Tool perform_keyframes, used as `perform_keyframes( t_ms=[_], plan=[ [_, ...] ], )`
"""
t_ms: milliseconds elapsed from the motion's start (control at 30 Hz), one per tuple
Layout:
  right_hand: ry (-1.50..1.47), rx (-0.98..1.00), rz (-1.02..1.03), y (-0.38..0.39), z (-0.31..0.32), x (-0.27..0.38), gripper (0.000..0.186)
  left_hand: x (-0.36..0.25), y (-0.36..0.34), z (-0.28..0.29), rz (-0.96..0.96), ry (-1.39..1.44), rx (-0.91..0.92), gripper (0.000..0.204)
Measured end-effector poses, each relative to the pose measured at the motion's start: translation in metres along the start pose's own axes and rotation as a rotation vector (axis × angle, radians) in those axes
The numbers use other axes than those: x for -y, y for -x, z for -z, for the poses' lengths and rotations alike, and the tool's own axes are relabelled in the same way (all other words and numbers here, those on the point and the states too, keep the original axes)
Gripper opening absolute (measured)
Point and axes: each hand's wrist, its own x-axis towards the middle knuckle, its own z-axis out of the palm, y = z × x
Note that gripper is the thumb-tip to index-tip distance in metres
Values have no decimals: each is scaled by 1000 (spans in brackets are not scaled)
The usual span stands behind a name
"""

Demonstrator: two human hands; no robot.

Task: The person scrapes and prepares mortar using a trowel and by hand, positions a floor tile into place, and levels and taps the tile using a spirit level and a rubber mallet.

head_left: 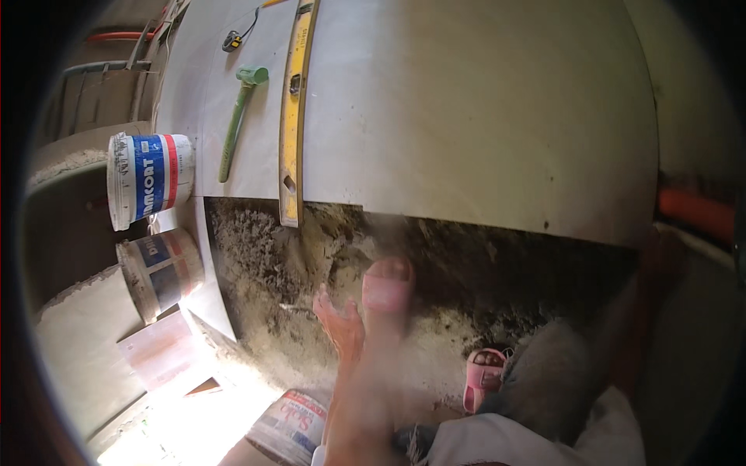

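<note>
My left hand (339, 322) reaches low over rough, crumbly grey-brown mortar (268, 252), beside my left foot in a pink sandal (387, 293). Its fingers are apart and I see nothing held in them. My right hand is not visible. A yellow spirit level (292, 116) lies lengthwise on the large pale tiles (466, 124), its near end jutting past the tile edge over the mortar. Left of it rests a green mallet (241, 116), and beyond that a small black and yellow tape measure (231, 41).
Two white buckets with blue and red labels, an upper one (177, 175) and a lower one (183, 268), stand on the left. Another labelled bucket (289, 426) is near the lower edge. My other pink sandal (483, 378) is at right. An orange-red pipe (695, 211) runs along the right wall.
</note>
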Motion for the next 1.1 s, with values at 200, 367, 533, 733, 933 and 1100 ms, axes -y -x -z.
perform_keyframes(
  t_ms=[200,367,533,733,933,1100],
  plan=[
    [50,106,-19,11,-11,-3,32,11,-10,21,47,-39,119,70],
    [115,450,-156,8,0,16,37,22,-34,34,-19,-53,108,63],
    [-7,612,-219,10,10,44,40,51,-78,49,-152,-74,180,45],
    [-219,476,-275,21,1,40,46,24,-104,50,-89,39,62,55],
    [-197,741,-355,-21,27,99,51,37,-92,51,-48,9,37,66],
    [-357,282,-469,-4,-31,94,59,48,-72,50,29,14,83,68]
  ],
)
